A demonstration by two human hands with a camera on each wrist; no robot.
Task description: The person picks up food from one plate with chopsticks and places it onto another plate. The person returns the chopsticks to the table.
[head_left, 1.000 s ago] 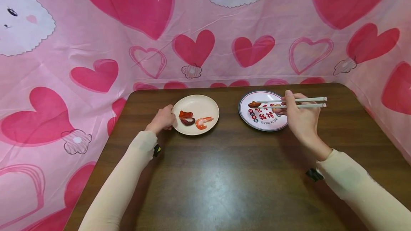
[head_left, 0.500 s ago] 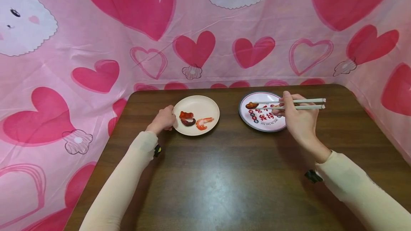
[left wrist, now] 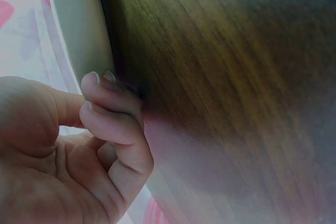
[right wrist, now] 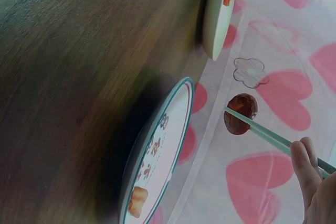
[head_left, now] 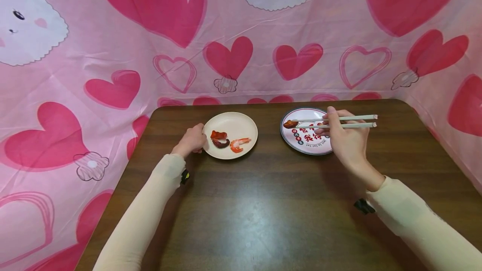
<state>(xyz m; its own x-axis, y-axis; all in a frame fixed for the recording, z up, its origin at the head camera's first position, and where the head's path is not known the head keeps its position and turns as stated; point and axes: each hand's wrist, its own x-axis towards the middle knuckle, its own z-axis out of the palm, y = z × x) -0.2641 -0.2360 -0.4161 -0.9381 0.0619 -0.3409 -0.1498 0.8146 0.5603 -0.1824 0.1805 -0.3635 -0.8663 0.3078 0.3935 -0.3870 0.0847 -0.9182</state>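
Observation:
My left hand (head_left: 190, 140) grips the near-left rim of a beige plate (head_left: 241, 124); in the left wrist view its curled fingers (left wrist: 113, 121) lie against the plate's outer side. On that plate are a red block-shaped food piece (head_left: 219, 135), a dark curled octopus tentacle (head_left: 220, 143) and an orange-white shrimp (head_left: 237, 145). My right hand (head_left: 350, 141) holds pale green chopsticks (head_left: 355, 117). Their tips pinch a glossy brown oval food piece (right wrist: 241, 114), raised over the left side of a white plate with red characters and a dark rim (head_left: 308, 113).
A tan food piece (right wrist: 138, 202) lies on the white plate, hidden behind my right hand in the head view. Both plates stand near the far edge of the brown wooden table (head_left: 248, 204). Pink cloth (head_left: 260, 70) with hearts hangs behind and along the sides.
My right hand has moved slightly left, carrying the chopsticks and the brown food piece toward the white plate's left rim. The left hand and the beige plate stay put.

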